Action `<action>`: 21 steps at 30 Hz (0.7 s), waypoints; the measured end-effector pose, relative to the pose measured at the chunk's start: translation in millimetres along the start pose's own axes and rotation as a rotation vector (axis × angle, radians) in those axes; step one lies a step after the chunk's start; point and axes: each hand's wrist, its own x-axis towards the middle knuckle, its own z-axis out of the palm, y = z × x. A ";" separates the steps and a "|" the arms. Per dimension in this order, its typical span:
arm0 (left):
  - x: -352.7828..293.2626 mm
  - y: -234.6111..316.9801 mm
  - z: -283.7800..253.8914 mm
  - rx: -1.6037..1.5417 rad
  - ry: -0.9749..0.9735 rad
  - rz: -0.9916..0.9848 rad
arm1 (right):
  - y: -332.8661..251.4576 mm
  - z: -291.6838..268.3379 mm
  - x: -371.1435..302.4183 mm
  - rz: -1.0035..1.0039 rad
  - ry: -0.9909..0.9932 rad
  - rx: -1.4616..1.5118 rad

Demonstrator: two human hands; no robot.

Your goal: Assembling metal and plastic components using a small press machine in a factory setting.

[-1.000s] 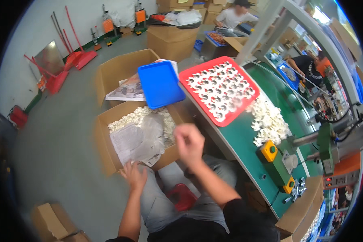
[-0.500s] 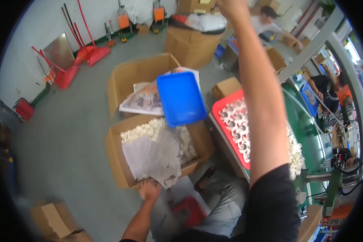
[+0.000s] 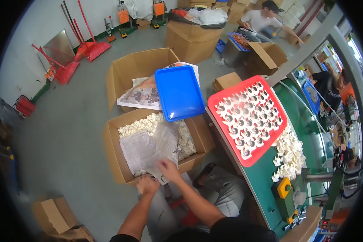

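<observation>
My left hand [image 3: 148, 184] is at the near edge of the open box [image 3: 201, 135], my right hand [image 3: 169, 169] just right of it, at the plastic sheet [image 3: 165, 139]; I cannot tell whether either grips. Inside, that sheet and paper [image 3: 138, 151] lie over white pieces [image 3: 143, 124]. The filled red tray [image 3: 249, 161] is right, on the table [image 3: 255, 182].
</observation>
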 end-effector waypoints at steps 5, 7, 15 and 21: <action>-4.2 -10.3 3.8 0.119 0.011 0.066 | 30.1 -99.4 -193.3 0.194 -0.069 -0.444; -10.9 17.0 -0.6 0.188 -0.014 0.154 | 11.5 -142.6 -242.4 0.175 -0.036 -0.440; -67.8 125.5 26.9 0.517 0.084 0.658 | -253.9 -203.2 -354.8 -0.288 -0.110 -0.799; -172.5 137.2 120.8 0.371 -0.268 1.298 | -372.7 -189.1 -477.1 -0.769 -0.061 -0.900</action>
